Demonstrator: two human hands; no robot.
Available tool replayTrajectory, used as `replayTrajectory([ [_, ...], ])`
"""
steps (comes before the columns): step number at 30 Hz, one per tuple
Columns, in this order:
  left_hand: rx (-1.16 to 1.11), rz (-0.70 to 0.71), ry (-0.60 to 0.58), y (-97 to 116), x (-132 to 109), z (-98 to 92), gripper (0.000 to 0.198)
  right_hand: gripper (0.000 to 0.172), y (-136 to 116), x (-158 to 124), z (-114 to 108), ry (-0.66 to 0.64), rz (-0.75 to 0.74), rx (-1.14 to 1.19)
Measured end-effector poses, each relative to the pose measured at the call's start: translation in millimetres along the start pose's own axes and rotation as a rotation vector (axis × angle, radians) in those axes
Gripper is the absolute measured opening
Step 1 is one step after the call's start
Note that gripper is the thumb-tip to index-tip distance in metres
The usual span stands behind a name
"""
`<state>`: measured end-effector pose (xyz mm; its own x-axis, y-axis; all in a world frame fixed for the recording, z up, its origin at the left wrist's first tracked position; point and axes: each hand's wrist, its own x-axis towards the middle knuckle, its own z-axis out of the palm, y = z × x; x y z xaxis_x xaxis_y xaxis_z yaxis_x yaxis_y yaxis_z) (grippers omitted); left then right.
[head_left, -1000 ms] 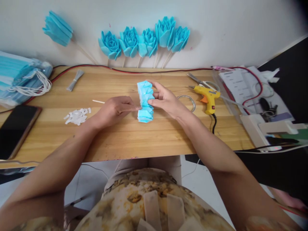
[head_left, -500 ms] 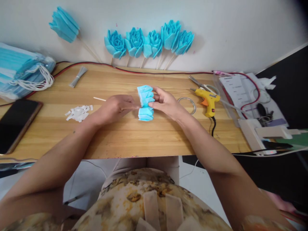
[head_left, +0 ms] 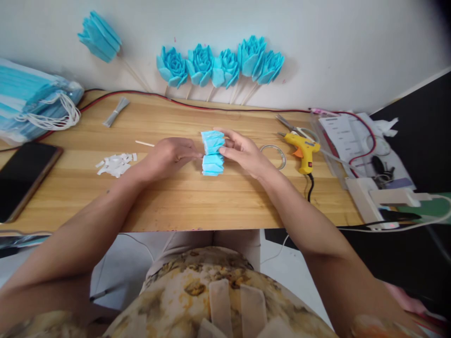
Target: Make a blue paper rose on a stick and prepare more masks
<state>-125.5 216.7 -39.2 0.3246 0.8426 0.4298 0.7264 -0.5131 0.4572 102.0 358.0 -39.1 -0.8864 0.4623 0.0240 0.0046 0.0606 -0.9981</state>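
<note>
A pleated light-blue piece of mask fabric (head_left: pixel 212 152) stands on the wooden table (head_left: pixel 183 197) near its middle. My left hand (head_left: pixel 169 156) pinches its waist from the left with the fingertips. From the right, my right hand (head_left: pixel 243 151) squeezes the same fold, fingers closed on it. The fabric is drawn in at the middle and fans out above and below.
Blue fabric roses on sticks (head_left: pixel 221 65) lean against the wall, one more (head_left: pixel 100 36) at left. Stacked face masks (head_left: pixel 31 103), a phone (head_left: pixel 24 176), white scraps (head_left: pixel 114 164), a thin stick (head_left: pixel 144 143), a tape ring (head_left: pixel 275 155), scissors (head_left: pixel 292 126), a yellow glue gun (head_left: pixel 303 150).
Both hands have pressed the pleated fabric tighter at its middle, so it looks shorter and more gathered. The view has shifted slightly.
</note>
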Motion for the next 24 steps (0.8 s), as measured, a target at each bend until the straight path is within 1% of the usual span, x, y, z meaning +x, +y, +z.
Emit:
replayTrajectory([
  [4, 0.059, 0.005, 0.046, -5, -2, 1.2, 0.028, 0.060, -1, 0, 0, 0.011, -0.002, -0.001],
  [6, 0.074, -0.002, 0.050, -5, -2, 1.0, 0.029, 0.058, -3, -1, 0, 0.019, -0.007, 0.007],
  [10, 0.076, -0.022, 0.025, -2, -1, -2.2, 0.031, 0.040, -9, -3, 2, 0.049, -0.001, -0.020],
  [12, 0.072, -0.020, 0.018, 1, 0, -4.1, 0.033, 0.035, -12, -4, 3, 0.074, 0.011, -0.053],
  [15, 0.060, -0.009, 0.013, 2, 1, -6.2, 0.035, 0.035, -12, -4, 2, 0.096, 0.001, -0.082],
  [19, 0.081, -0.004, -0.010, 2, 2, -7.7, 0.035, 0.034, -11, -3, 3, 0.092, -0.028, -0.061],
  [24, 0.116, -0.038, -0.010, 5, 1, -8.3, 0.034, 0.035, -8, -1, 3, 0.099, -0.036, -0.106],
])
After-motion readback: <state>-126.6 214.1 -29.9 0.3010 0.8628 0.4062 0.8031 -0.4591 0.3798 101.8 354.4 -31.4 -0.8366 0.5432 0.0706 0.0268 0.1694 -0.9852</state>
